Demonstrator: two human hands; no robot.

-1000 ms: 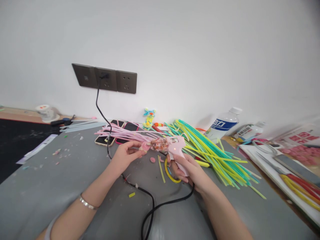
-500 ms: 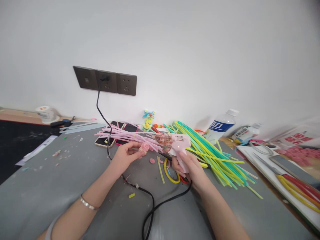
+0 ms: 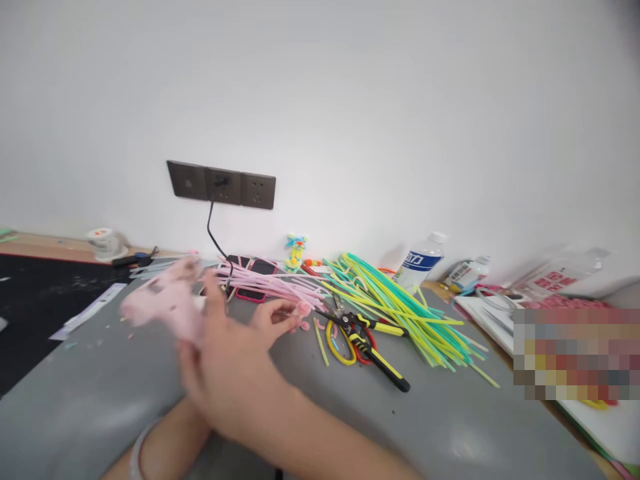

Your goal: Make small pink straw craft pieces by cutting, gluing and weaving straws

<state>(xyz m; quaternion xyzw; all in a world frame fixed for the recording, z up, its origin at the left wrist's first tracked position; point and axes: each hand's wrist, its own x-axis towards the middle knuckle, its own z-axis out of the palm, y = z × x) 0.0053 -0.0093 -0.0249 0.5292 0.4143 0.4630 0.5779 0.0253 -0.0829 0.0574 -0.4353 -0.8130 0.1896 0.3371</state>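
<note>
My right hand (image 3: 233, 363) grips a pink glue gun (image 3: 165, 303), blurred by motion, on the left side above the table. My right arm crosses over my left forearm and hides much of it. Just beyond, my left hand (image 3: 274, 321) pinches a small pink rolled flower (image 3: 303, 309) between thumb and fingertips. Behind the left hand lies a bundle of pink stems (image 3: 280, 283). Yellow-and-black pliers (image 3: 373, 350) rest to the right of the flower, over scissors with yellow and red handles (image 3: 341, 353).
Green and yellow stems (image 3: 400, 307) are heaped on the right. A bottle (image 3: 420, 260) stands against the wall behind them. A black cord (image 3: 211, 227) hangs from the wall socket (image 3: 220, 185). A small figure (image 3: 296, 252) stands at the back, with a phone (image 3: 255, 280) among the pink stems.
My right hand has swung the glue gun from right to left across my left forearm, uncovering the pliers. My left hand still holds the flower, now slightly farther right in view.
</note>
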